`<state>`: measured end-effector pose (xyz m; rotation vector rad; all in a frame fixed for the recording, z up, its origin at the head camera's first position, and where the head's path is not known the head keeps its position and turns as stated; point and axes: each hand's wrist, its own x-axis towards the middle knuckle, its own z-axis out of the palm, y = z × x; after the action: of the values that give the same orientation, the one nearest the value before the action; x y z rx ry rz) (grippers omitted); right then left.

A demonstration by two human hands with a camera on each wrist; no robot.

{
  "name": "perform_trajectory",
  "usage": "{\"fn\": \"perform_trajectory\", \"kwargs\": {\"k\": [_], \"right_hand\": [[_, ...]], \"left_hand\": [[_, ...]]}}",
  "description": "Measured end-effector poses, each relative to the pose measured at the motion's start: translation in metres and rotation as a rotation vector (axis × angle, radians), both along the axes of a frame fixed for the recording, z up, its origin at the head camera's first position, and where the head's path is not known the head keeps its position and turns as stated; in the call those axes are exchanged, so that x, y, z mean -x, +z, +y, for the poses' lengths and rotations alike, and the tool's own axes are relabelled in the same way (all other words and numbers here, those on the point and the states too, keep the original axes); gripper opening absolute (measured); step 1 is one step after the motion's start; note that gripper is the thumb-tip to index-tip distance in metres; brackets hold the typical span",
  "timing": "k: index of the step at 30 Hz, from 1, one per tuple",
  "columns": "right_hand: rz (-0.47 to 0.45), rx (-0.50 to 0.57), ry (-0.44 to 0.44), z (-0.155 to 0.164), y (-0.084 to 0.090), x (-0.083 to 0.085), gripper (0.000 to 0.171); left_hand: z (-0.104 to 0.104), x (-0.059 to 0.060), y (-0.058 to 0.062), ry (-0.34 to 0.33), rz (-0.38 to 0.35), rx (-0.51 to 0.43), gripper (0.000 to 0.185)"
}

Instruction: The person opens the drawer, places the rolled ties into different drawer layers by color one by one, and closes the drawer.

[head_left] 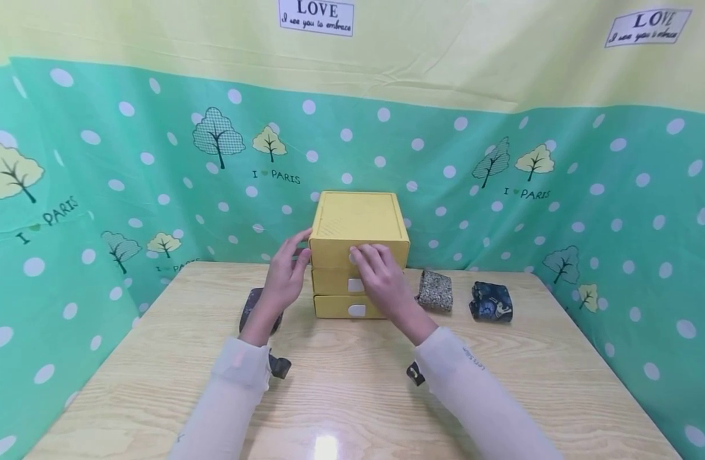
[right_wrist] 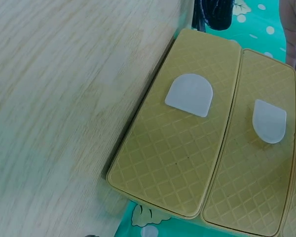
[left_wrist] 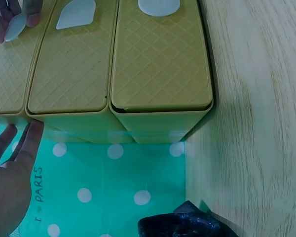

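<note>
hands (head_left: pixel 283 275) apparently steadying yellow drawer box (head_left: pixel 358 223)

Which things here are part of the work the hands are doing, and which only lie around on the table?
In the work:
- yellow plastic three-drawer box
- its top drawer, with right hand fingers at the white handle
- left hand, against the box's side

Lying about:
- brown patterned folded cloth
- dark blue patterned folded cloth
- dark folded cloth behind the left wrist

Wooden table (head_left: pixel 358 396) against green polka-dot cloth walls (head_left: pixel 617 211)
</note>
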<state>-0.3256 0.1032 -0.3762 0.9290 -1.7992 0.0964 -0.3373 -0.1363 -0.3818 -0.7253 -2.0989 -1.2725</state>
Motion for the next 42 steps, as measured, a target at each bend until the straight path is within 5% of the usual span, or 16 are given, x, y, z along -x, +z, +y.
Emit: {"fn": "perform_trajectory", "kwargs": {"k": [42], "right_hand": [[0.104, -0.102, 0.004, 0.0080, 0.0050, -0.0031, 0.033]], "left_hand": [[-0.0007, -0.0012, 0.0002, -0.026, -0.020, -0.006, 0.043]]}}
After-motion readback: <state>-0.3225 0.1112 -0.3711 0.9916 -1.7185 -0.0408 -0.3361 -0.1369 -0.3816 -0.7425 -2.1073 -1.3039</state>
